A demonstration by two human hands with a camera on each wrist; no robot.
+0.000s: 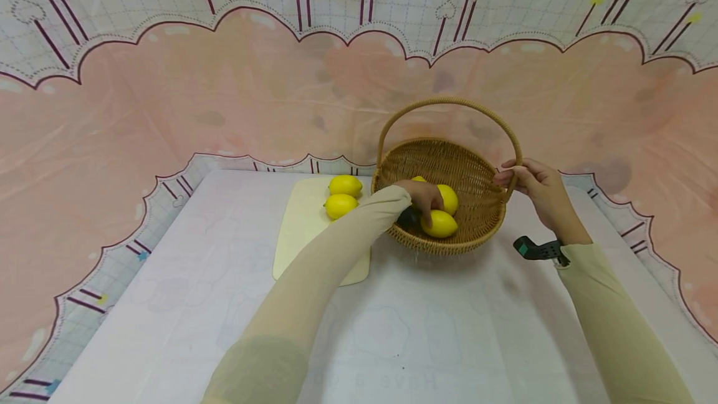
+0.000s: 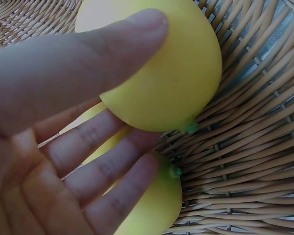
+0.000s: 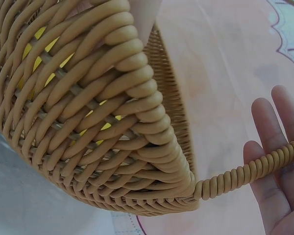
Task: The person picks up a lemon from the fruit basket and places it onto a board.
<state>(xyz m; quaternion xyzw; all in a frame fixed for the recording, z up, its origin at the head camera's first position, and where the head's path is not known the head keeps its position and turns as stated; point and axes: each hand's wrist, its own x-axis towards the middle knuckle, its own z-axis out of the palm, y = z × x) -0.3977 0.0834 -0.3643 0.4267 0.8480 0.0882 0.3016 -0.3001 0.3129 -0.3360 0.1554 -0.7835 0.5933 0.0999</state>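
A tan wicker basket (image 1: 482, 217) with an arched handle (image 1: 449, 100) stands tilted, its mouth facing me. Inside lie several yellow lemons. My left hand (image 1: 423, 195) reaches in over the near rim and holds the front lemon (image 1: 441, 225). In the left wrist view the thumb presses that lemon (image 2: 186, 68), with the fingers behind it against another lemon (image 2: 154, 205). At the basket's right side my right hand (image 1: 538, 189) holds the base of the handle. In the right wrist view its fingers (image 3: 269, 137) lie fairly straight behind the wrapped handle (image 3: 235, 180).
Left of the basket lies a cream cutting board (image 1: 297, 229), partly covered by my left forearm. Two lemons rest on it, a rear lemon (image 1: 344, 185) and a nearer lemon (image 1: 339, 206). A patterned cloth (image 1: 252, 92) rises behind the white table (image 1: 185, 304).
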